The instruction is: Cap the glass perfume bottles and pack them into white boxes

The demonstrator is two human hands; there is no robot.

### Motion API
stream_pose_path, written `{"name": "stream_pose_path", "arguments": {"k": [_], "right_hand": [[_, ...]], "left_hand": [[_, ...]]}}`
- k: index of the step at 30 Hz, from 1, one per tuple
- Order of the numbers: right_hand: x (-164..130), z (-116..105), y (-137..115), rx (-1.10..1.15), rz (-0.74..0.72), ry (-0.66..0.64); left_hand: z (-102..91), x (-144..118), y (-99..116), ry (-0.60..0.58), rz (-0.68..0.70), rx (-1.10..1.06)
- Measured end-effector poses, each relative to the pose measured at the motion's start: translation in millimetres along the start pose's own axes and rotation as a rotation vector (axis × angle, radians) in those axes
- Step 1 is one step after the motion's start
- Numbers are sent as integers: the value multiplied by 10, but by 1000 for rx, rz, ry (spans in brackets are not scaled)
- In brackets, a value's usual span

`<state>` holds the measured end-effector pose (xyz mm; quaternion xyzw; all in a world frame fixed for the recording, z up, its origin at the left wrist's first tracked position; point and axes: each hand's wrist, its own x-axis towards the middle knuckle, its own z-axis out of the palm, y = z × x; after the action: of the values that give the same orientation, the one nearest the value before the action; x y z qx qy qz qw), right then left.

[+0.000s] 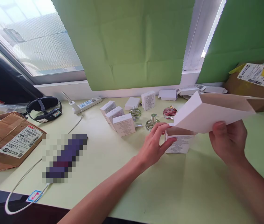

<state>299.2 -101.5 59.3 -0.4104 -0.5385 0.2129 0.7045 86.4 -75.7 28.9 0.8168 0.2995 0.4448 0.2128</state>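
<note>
Left of the small box, far out at the table edge, a taped brown parcel (8,141) lies flat, with a black headset (44,109) behind it and a white cable (24,177) looping toward the near edge. A power strip (87,103) sits by the wall. Closer to the box, three white cartons (116,118) lean in a row, and just behind the box stand three little glass bottles: a pale one (135,113), a greenish one (152,122) and a red one (170,112).

Now the left hand (154,144): fingers curled round the small box (180,141), pinching its left wall, thumb low, fingertips at the top corner. The box stands on the table, top open. It looks like thin card, light and easily crushed, so the corners, where the walls stiffen each other, seem the best place to hold it.

Above and right of the box, the right hand (228,141) has its thumb clamped on the lower edge of a flat white sleeve (206,113), raised off the table and tilted. Also thin card by the look of it, likely to crease if squeezed mid-panel.

The bottles are the hazard: fragile, close behind the box. Further right, a brown carton (250,84) sits against the wall, with loose white flats (187,91) left of it.
</note>
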Motion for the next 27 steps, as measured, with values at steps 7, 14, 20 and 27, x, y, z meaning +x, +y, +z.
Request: {"name": "stream_pose_path", "arguments": {"k": [7,14,20,27], "right_hand": [[-13,-72,35,-88,38,-37],[2,-38,-22,-154,110,-177],[-22,-6,4,-154,141,-178],[-6,7,-4,-127,197,-205]], "left_hand": [[3,27,5,-23,-80,-201],[24,29,-19,-17,-131,-274],[34,25,-28,-9,-110,-275],[40,17,-8,19,-90,-295]]}}
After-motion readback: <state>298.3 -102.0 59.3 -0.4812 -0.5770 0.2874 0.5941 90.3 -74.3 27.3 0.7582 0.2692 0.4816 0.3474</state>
